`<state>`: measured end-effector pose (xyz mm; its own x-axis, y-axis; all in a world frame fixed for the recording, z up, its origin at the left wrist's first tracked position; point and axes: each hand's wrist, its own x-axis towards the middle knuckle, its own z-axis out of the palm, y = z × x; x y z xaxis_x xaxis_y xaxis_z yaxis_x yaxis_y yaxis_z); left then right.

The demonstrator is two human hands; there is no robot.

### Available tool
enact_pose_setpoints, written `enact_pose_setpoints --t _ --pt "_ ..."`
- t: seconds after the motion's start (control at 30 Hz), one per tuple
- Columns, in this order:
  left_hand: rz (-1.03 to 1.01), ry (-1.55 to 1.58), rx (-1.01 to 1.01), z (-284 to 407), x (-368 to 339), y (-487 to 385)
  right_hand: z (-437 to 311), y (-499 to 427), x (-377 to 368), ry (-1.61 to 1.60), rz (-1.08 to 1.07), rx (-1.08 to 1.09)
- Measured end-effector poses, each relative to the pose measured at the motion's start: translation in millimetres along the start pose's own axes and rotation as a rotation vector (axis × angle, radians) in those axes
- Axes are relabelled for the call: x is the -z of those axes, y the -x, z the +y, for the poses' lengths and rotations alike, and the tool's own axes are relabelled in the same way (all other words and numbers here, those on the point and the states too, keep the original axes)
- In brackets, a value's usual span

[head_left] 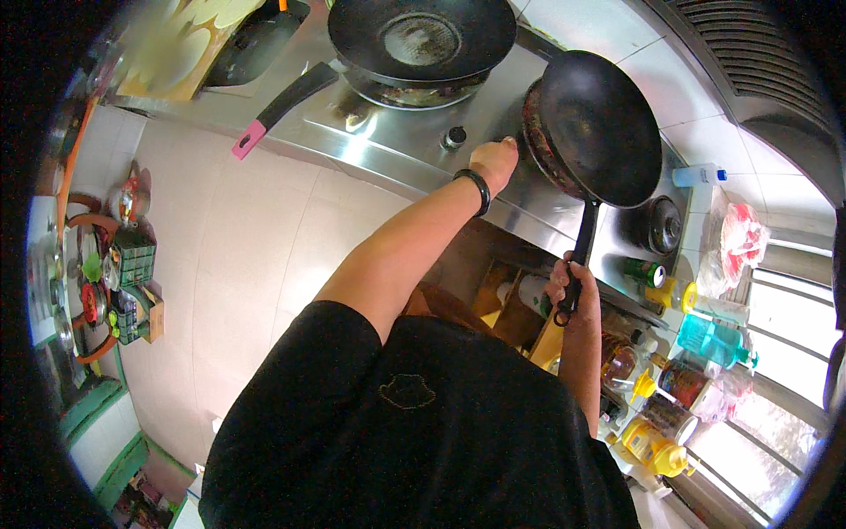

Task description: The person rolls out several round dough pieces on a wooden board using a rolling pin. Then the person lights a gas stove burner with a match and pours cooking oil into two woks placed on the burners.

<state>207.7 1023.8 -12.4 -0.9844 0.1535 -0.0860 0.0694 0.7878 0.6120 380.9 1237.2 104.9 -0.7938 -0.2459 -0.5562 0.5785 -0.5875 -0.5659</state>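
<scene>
My right hand is closed around the black handle of a dark frying pan. The pan is tilted above the right burner of the steel gas stove. With a black band on its wrist, my left hand is at the stove's front, just left of the pan; its fingers are curled, and what lies under them is hidden. A black control knob sits left of that hand. On the left burner rests a black wok, its pink-tipped handle pointing toward the front left.
A black lid and a green can lie right of the pan. Bottles, including a teal pump bottle, line the window side. A wooden board with pale flat pieces is at upper left. Crates stand far left; a range hood is at upper right.
</scene>
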Motion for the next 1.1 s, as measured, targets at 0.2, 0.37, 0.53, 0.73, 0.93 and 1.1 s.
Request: enact_pose_setpoints --t 0.2,0.37,0.53,0.73,0.93,1.1 --pt "0.015 -0.054 -0.012 1 5 3 1 -2 5 0.146 0.06 0.034" --pt "0.03 -0.037 -0.051 1 15 8 0 -2 9 0.114 0.02 0.053" --pt "0.055 0.622 0.177 -5 17 15 2 -6 18 0.065 -0.025 0.083" --pt "-0.407 1.944 0.523 -20 27 57 34 -5 55 -0.194 0.043 0.147" --pt "-0.557 2.045 0.569 -23 52 120 129 1 7 0.549 0.329 0.277" --pt "-0.617 1.909 0.489 -37 76 149 120 -33 -87 0.91 0.296 0.706"
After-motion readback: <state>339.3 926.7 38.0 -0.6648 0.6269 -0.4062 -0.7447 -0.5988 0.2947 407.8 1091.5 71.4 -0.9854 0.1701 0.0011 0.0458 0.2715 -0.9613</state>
